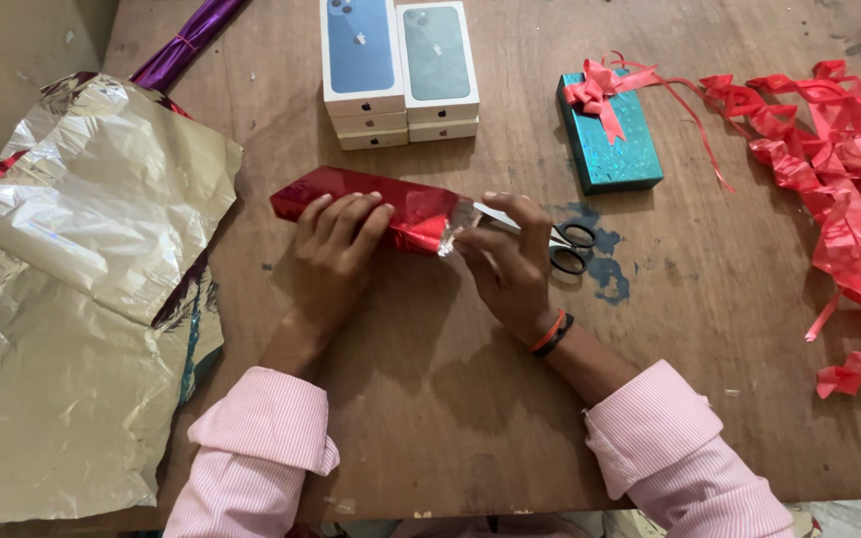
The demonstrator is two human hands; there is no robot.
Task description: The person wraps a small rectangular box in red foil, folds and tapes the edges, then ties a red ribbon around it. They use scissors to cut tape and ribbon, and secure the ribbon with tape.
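the left hand (336, 244) lies flat, fingers spread, pressing down on a box wrapped in shiny red foil paper (376, 207) that rests on the brown wooden surface (430, 399). the right hand (510, 264) pinches the crumpled foil at the box's right end, fingers closed on the paper. just past the right hand lie black-handled scissors (562, 244), blades pointing toward the box and partly hidden by the fingers. beyond both hands stand stacked white phone boxes (399, 75). farther right of the right hand sits a teal gift box with a red bow (612, 134), and beyond it a heap of red ribbon (839, 169). left of the left hand spread sheets of silver foil wrap (82, 289), with a purple foil roll (186, 40) above them.
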